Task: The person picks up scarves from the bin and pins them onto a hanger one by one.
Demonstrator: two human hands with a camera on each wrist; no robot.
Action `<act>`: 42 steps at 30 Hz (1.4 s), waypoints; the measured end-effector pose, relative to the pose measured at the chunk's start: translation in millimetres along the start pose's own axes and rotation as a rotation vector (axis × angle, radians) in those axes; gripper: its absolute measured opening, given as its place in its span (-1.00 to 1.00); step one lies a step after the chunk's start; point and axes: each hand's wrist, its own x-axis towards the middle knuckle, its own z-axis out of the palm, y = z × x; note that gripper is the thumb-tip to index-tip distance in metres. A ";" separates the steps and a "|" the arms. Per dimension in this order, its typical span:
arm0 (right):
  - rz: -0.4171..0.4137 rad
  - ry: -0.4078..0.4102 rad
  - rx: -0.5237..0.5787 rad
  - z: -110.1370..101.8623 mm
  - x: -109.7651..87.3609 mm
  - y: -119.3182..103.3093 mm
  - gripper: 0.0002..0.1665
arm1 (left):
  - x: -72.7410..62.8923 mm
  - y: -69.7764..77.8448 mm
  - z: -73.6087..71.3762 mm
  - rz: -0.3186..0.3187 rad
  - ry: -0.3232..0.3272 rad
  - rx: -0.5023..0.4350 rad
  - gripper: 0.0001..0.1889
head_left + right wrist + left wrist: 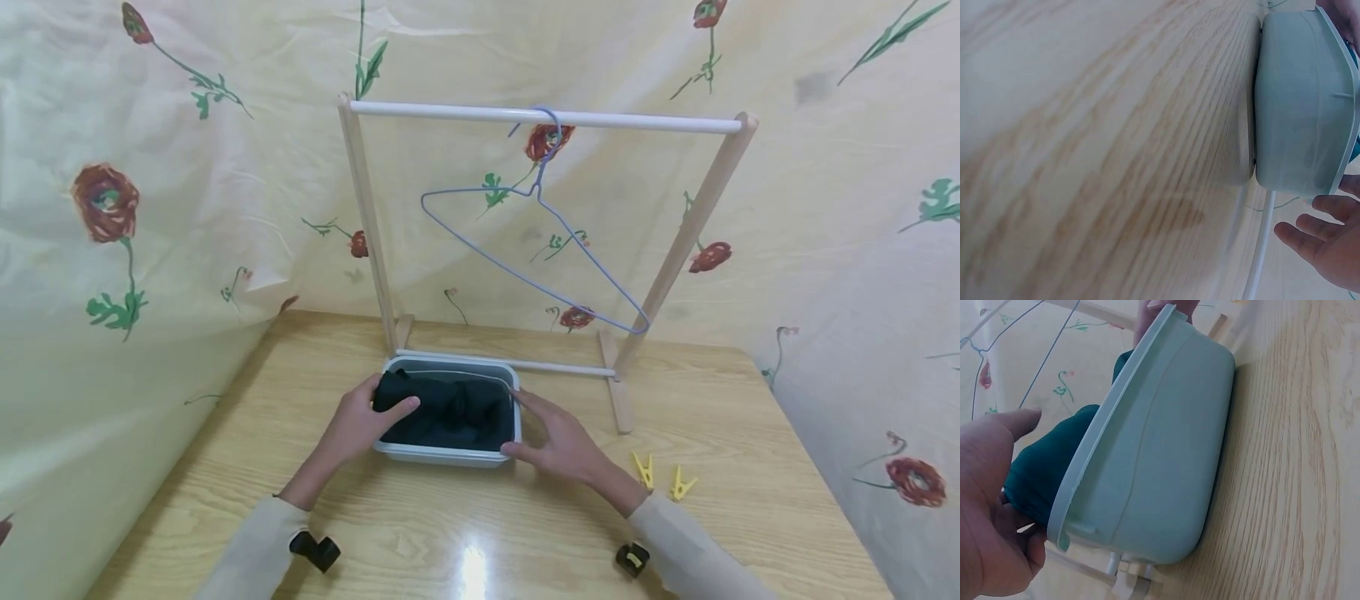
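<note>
A pale grey-green plastic basin [450, 456] stands on the table, holding a bunched dark cloth [457, 408]; the cloth looks teal in the left wrist view. At the basin's left end, my left hand [365, 425] grips a raised part of the cloth [1047, 465], thumb on the near side and fingers partly hidden behind it. My right hand [558, 437] is at the opposite end, its thumb and fingertips at the rim. In the right wrist view, the fingers of the right hand [1329, 234] are spread and fairly straight beside the basin wall [1297, 106].
Behind the basin stands a wooden rack with a white top bar [637, 122]. A blue wire hanger [517, 271] hangs tilted from that bar. Two yellow clothespins [643, 471] lie to the right on the wood-grain table [750, 517]. Flowered sheeting [150, 350] surrounds the table.
</note>
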 end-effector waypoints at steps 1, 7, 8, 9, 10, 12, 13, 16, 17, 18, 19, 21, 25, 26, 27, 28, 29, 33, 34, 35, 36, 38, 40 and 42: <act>0.002 -0.001 0.005 0.1 0.2 -0.1 0.04 | 0.5 0.4 0.1 0.003 0.001 -0.007 -0.42; 0.006 -0.001 0.012 0.8 1.5 0.2 0.04 | 1.4 0.5 2.1 0.014 0.000 -0.005 -0.35; 0.005 -0.001 0.011 0.9 1.6 0.2 0.04 | 1.3 0.7 2.5 0.011 -0.002 -0.003 -0.33; 0.004 -0.001 0.014 0.8 1.5 0.0 0.04 | 1.5 0.5 2.8 0.009 -0.003 -0.001 -0.30; 0.003 -0.002 0.014 0.9 1.4 -0.1 0.04 | 1.4 0.7 3.0 0.003 -0.005 0.000 -0.29; 0.001 -0.003 0.016 0.8 1.1 -0.5 0.05 | 1.7 0.5 3.3 -0.011 -0.011 0.010 -0.24; 0.000 -0.003 0.018 0.7 0.9 -0.8 0.05 | 2.0 0.5 3.6 -0.021 -0.014 0.016 -0.24; 0.001 -0.005 0.016 0.4 0.6 -1.0 0.05 | 2.4 1.8 4.0 -0.054 -0.036 0.042 -0.26; 0.001 -0.006 0.015 0.3 0.5 -1.0 0.05 | 2.5 2.6 4.3 -0.063 -0.049 0.050 -0.27; 0.001 -0.007 0.014 0.2 0.5 -1.0 0.06 | 2.9 3.7 4.6 -0.073 -0.055 0.057 -0.28; 0.003 -0.007 0.012 0.1 0.4 -1.0 0.06 | 3.0 4.7 4.4 -0.084 -0.062 0.064 -0.23; 0.005 -0.006 0.012 -0.2 0.4 -1.2 0.06 | 3.4 6.9 4.4 -0.099 -0.079 0.072 -0.17; 0.008 -0.002 0.020 -0.9 0.5 -2.0 0.05 | 4.1 11.1 3.8 -0.095 -0.091 0.099 -0.19; 0.008 -0.001 0.021 -1.1 0.7 -2.5 0.05 | 4.5 12.1 3.8 -0.083 -0.097 0.108 -0.27; 0.008 -0.002 0.022 -1.3 0.8 -2.9 0.05 | 4.9 12.9 3.8 -0.068 -0.101 0.117 -0.34; 0.010 -0.003 0.024 -1.4 0.8 -3.3 0.05 | 5.4 13.5 3.7 -0.053 -0.107 0.124 -0.43; 0.010 -0.005 0.026 -1.6 0.9 -3.7 0.05 | 5.9 14.0 3.7 -0.041 -0.117 0.131 -0.50; 0.020 -0.009 0.028 -2.0 1.0 -4.6 0.06 | 7.3 15.6 3.1 -0.019 -0.143 0.152 -0.61; 0.022 -0.009 0.030 -2.0 0.9 -4.6 0.06 | 7.5 16.1 2.6 -0.019 -0.154 0.151 -0.59; 0.022 -0.009 0.030 -2.0 0.9 -4.7 0.06 | 7.6 16.6 2.4 -0.020 -0.164 0.150 -0.57; 0.024 -0.009 0.032 -1.9 0.8 -4.8 0.06 | 7.6 16.9 1.9 -0.020 -0.168 0.148 -0.57; 0.021 -0.007 0.032 -1.9 0.8 -4.8 0.06 | 7.7 17.6 1.3 -0.014 -0.179 0.139 -0.59; 0.019 -0.006 0.034 -1.9 0.8 -4.8 0.06 | 7.7 17.7 1.1 -0.002 -0.183 0.131 -0.64; 0.017 -0.006 0.034 -1.9 1.0 -4.7 0.06 | 7.7 17.5 1.0 0.018 -0.181 0.125 -0.67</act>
